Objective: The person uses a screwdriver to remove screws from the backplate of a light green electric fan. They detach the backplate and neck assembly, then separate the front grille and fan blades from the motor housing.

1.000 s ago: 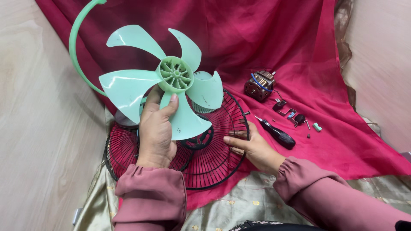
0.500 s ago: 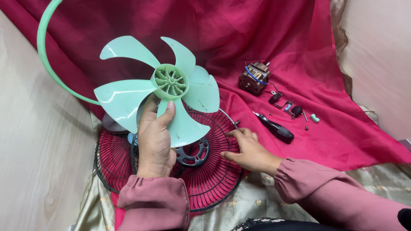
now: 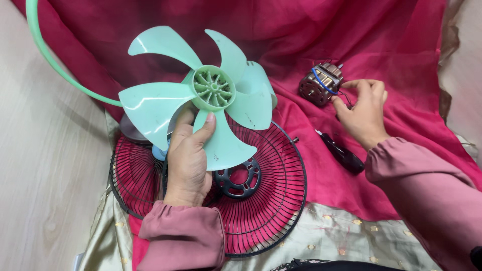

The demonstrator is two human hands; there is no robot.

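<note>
Five-bladed green fan blade (image 3: 201, 105) gripped in left hand (image 3: 188, 160); right hand (image 3: 364, 113) open-fingered beside one motor (image 3: 321, 84), over one screwdriver (image 3: 344, 153).

Bright, even light, soft shadows, sharp focus throughout.

Views: one, head-worn.
Position: above the near edge, over the person's sleeves.
Facing: down and toward the far red cloth (image 3: 351, 30).
Distance: close; wire guard (image 3: 271, 200) fills the near centre, wooden floor (image 3: 45, 165) the left.
Overlap: none.
</note>
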